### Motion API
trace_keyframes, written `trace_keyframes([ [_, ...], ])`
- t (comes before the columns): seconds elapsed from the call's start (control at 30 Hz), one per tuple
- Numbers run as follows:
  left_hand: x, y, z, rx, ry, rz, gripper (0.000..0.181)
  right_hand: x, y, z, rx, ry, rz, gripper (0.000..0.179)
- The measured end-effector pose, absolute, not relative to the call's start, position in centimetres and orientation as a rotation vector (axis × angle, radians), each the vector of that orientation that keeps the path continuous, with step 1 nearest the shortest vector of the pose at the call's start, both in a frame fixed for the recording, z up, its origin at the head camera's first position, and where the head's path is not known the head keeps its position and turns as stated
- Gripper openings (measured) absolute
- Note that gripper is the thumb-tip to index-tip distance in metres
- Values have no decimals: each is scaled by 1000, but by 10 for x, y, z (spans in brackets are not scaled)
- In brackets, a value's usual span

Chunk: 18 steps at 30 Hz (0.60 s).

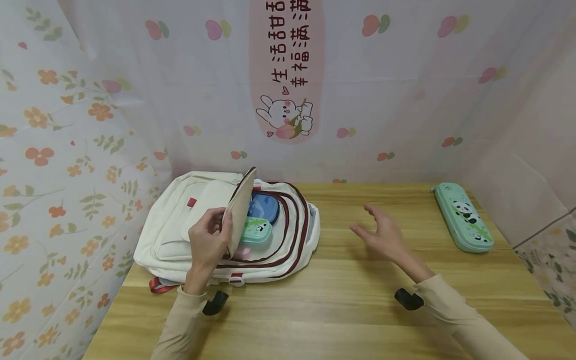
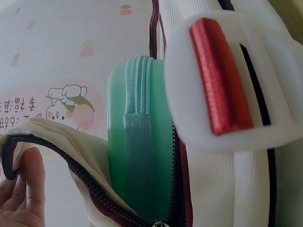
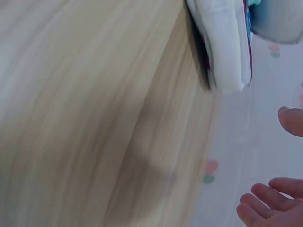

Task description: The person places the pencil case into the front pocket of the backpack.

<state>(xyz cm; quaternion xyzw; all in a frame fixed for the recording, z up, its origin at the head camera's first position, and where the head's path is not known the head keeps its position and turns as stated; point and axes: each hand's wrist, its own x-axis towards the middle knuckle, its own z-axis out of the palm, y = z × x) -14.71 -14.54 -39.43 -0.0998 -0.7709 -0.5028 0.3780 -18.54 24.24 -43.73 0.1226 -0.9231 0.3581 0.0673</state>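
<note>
Left hand [image 1: 209, 239] has the flap [image 1: 238, 215] of the bag [image 1: 173, 232] pinched by its edge, thumb against fingers, flap standing up on a tilt so the pocket's mouth faces the bag's right. In the pocket: blue case [image 1: 265, 207] on the far side, small green case [image 1: 257, 231] just nearer me, something pink beside it, mostly hidden. My right hand [image 1: 382, 235] is in the air right of the bag, touching nothing, thumb and fingers well apart, nothing in it, fingertips toward the bag. Key relation: long case [image 1: 465, 217] lies on the table [image 1: 315, 315], well right of the bag, with my right hand between the two, so right is clearly the nearer hand. Its long axis runs mostly away from me, far end slanted toward the bag's side.
</note>
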Motion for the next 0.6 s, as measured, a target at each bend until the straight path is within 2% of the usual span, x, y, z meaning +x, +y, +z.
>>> trace_keyframes([
  [0.6,-146,-143,-395,-282,-1971,-1268,8,-174,335,-440,-9,-2776,892,79],
])
